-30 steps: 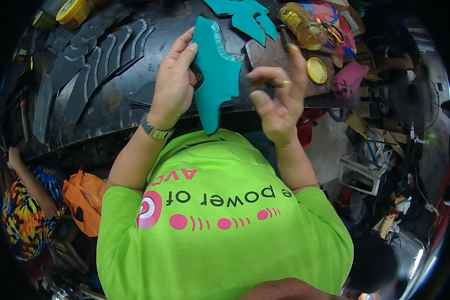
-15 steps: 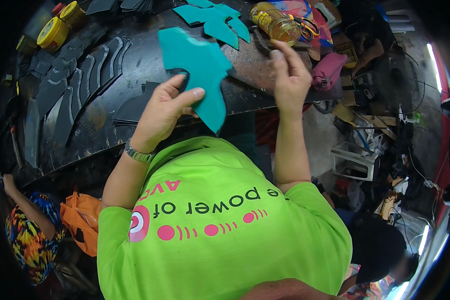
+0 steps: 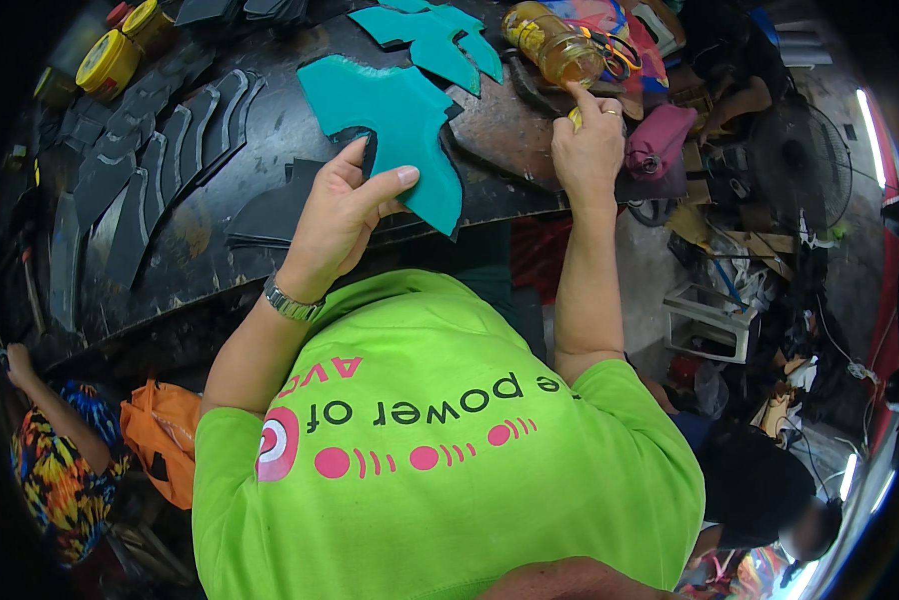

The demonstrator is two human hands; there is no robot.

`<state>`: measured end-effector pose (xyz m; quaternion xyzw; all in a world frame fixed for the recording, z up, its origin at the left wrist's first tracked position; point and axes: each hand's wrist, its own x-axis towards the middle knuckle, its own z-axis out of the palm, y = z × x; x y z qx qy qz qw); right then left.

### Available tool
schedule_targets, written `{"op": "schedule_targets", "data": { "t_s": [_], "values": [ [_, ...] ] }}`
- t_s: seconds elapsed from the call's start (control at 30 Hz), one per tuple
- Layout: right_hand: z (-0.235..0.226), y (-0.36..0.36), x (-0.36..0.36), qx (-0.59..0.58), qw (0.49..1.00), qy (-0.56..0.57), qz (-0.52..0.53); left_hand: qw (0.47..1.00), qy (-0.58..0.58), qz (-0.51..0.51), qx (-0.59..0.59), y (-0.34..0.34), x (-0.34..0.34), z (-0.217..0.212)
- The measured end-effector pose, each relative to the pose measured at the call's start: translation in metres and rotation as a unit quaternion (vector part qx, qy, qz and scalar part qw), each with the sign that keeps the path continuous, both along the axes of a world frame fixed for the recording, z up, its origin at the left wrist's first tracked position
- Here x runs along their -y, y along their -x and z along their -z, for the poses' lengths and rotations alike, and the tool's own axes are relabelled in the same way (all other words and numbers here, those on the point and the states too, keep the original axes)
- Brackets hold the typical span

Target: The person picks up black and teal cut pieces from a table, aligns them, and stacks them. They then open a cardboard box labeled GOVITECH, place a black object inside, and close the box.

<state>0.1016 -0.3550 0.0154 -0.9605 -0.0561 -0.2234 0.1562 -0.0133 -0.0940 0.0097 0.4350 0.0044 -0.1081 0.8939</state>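
Note:
My left hand (image 3: pixel 345 205) grips a teal cut piece of sheet material (image 3: pixel 385 115), thumb on top and fingers beneath. The piece has a curved, notched outline and a dark edge, and is held over the near edge of the table. On the right, my right hand (image 3: pixel 592 150) has its forefinger at the mouth of a clear jar (image 3: pixel 575 62) holding amber stuff. Its other fingers are curled, with a small yellow bit showing by them; what it belongs to is hidden. More teal pieces (image 3: pixel 440 60) lie at the back of the table.
Black cut pieces (image 3: pixel 160 150) spread over the left of the dark table (image 3: pixel 270 120). Yellow tubs (image 3: pixel 108 65) stand at the far left. Orange-handled scissors (image 3: pixel 622 58) and a pink pouch (image 3: pixel 662 138) lie right. Other people are at lower left and around the right side.
The teal piece has swung slightly left and flatter in my left hand. My right hand has turned and its forefinger has come to the jar's mouth.

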Motion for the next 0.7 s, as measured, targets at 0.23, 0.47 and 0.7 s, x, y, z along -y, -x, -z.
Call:
{"op": "schedule_targets", "data": {
  "t_s": [0.23, 0.47, 0.7],
  "values": [
    [-0.031, 0.059, -0.042, -0.063, 0.884, -0.374, -0.272, 0.999, 0.021, -0.017, -0.018, -0.002, 0.006, -0.001],
    [-0.009, 0.071, -0.074, -0.131, 0.821, -0.451, -0.326, 0.998, 0.066, -0.001, -0.021, 0.002, 0.006, -0.002],
    [-0.002, 0.078, -0.081, -0.146, 0.797, -0.481, -0.334, 0.995, 0.103, 0.011, -0.015, 0.002, 0.006, -0.001]
  ]
}}
